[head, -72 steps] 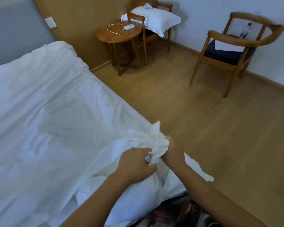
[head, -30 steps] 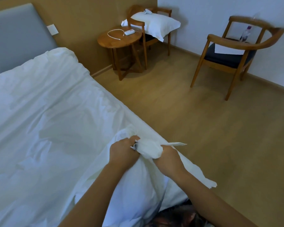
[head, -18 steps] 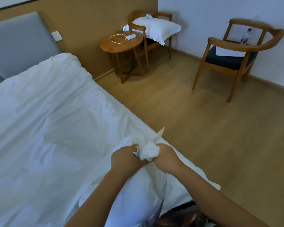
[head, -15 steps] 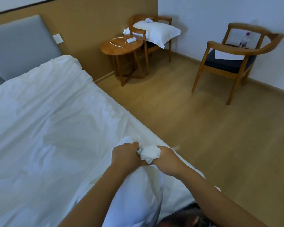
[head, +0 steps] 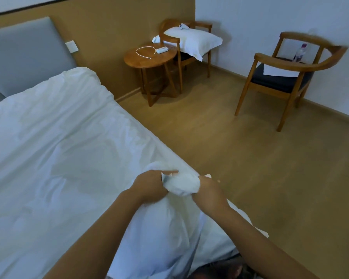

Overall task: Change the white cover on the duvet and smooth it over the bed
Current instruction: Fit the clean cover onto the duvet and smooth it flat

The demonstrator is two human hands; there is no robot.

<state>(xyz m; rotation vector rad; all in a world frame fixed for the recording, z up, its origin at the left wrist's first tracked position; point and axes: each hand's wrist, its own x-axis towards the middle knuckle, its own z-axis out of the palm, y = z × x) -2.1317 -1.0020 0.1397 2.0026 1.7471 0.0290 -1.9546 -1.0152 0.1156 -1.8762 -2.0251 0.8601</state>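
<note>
The white duvet in its white cover (head: pixel 54 158) lies spread over the bed, wrinkled, reaching up to the grey headboard. At the near right corner a bunched wad of the cover (head: pixel 181 183) is lifted off the bed. My left hand (head: pixel 149 186) grips the wad's left side, and my right hand (head: pixel 209 195) grips its right side. Cover fabric hangs down below both hands over the bed's corner.
A round wooden side table (head: pixel 149 57) with a white cable and a small device stands by the wall. Behind it a wooden chair carries a white pillow (head: pixel 193 42). A second wooden armchair (head: pixel 286 75) with a bottle stands at the right. Wooden floor (head: pixel 250 168) runs beside the bed.
Both hands kept hold of the bunched corner and pulled slightly apart, stretching the wad between them. The loose tip that stuck up is tucked away. The view tilted up a little.
</note>
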